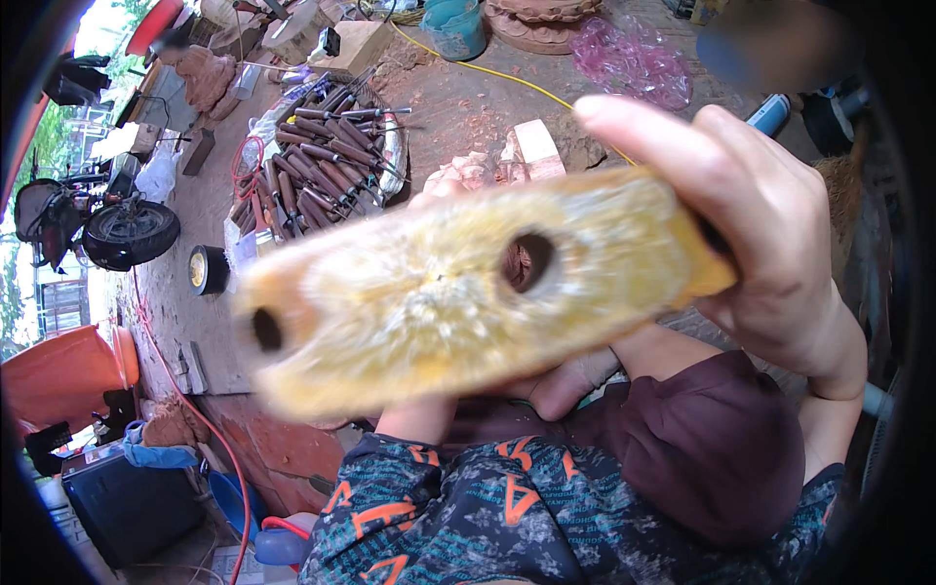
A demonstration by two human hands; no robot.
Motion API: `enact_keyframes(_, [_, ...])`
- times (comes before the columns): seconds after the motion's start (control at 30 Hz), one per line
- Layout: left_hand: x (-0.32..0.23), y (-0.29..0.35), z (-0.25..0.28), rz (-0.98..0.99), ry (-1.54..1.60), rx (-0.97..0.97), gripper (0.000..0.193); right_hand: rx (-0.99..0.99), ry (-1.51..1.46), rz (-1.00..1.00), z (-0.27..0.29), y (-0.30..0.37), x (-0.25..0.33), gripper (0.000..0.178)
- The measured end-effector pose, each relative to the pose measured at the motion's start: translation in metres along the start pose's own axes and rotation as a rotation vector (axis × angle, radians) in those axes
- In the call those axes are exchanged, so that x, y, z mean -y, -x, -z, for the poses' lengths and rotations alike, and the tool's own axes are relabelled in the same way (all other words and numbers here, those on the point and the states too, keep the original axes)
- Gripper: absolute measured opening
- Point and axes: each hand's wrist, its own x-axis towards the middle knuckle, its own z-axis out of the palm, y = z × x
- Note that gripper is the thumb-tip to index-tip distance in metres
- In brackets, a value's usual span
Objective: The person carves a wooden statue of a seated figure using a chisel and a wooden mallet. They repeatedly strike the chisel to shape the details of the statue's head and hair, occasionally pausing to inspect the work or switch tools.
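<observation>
Close to the camera, a long yellow block-shaped brush [419,292] with worn, pale bristle-like fibres and two dark holes fills the middle of the view, smeared by motion. My right hand [770,205] grips its right end, with the index finger stretched along the upper edge. My left forearm [417,421] shows just below the brush, but the left hand itself is hidden behind it. Past the brush's upper edge, part of a reddish carved wood piece [470,174] shows, with a pale flat block [538,146] beside it.
Many dark-handled carving chisels [331,161] lie in a heap at the back left. A yellow cord [487,70] crosses the work surface near a teal bucket [454,29] and pink plastic wrap [634,60]. A black tape roll [207,270] and a red hose [185,400] are at left.
</observation>
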Motion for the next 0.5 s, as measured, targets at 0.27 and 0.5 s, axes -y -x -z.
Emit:
enact_keyframes(0.27, [-0.018, 0.016, 0.023, -0.021, -0.034, -0.201, 0.055, 0.208, 0.267, 0.022, 0.015, -0.027, -0.002, 0.051])
enact_keyframes(0.5, [-0.006, 0.007, 0.006, 0.009, 0.009, -0.109, 0.050, 0.162, -0.171, 0.164, 0.006, -0.043, -0.018, 0.069])
